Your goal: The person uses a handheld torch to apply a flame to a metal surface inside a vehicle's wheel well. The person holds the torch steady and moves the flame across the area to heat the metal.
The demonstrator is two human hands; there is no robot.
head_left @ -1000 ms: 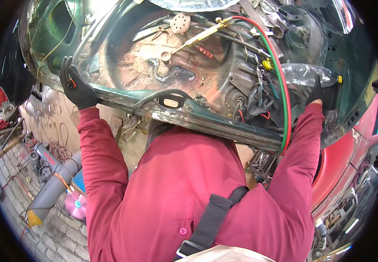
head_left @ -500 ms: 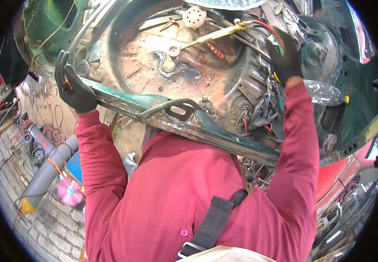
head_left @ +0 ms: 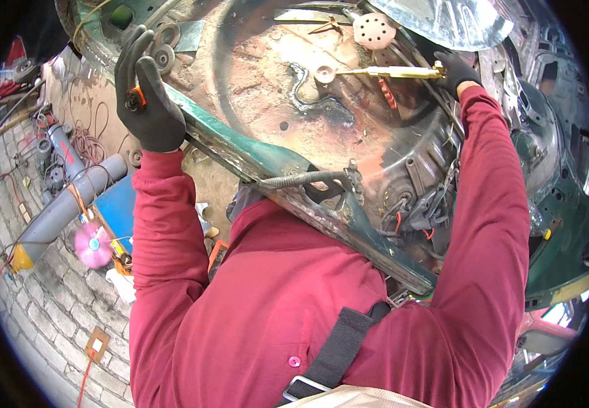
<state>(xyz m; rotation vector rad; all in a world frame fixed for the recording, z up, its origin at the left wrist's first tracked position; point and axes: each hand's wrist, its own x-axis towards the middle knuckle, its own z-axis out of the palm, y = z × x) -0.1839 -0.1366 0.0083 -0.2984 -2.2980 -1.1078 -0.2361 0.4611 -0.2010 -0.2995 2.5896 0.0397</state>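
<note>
Black gloves on both hands, and the right one is the tricky one to read. Right hand [head_left: 456, 73] is up at the upper right of the frame, right at the valve end of a brass-coloured torch [head_left: 403, 71]. The fingers bunch up dark against clutter, so I can't tell if they're closed on it or just touching. The torch sits at upper centre, thin tip pointing left, just beside a small round metal piece [head_left: 324, 74].

Left hand [head_left: 148, 95] is easier: upper left, fingers straight and together, palm not wrapped around anything, next to the rim of the green car body panel [head_left: 260, 153]. Some orange-and-dark bit shows on the glove [head_left: 136, 99], too small to make out.

Under the torch there's a red-handled tool [head_left: 387, 93], and above it a pinkish disc with holes [head_left: 374, 31]. Silvery sheet [head_left: 447, 24] gets cut off by the top edge. Right forearm blocks a chunk of the right side; past it a yellow cap [head_left: 547, 234] peeks out, and whatever it's on is mostly hidden. Lower left, the pink fan [head_left: 93, 245] is blurry.
</note>
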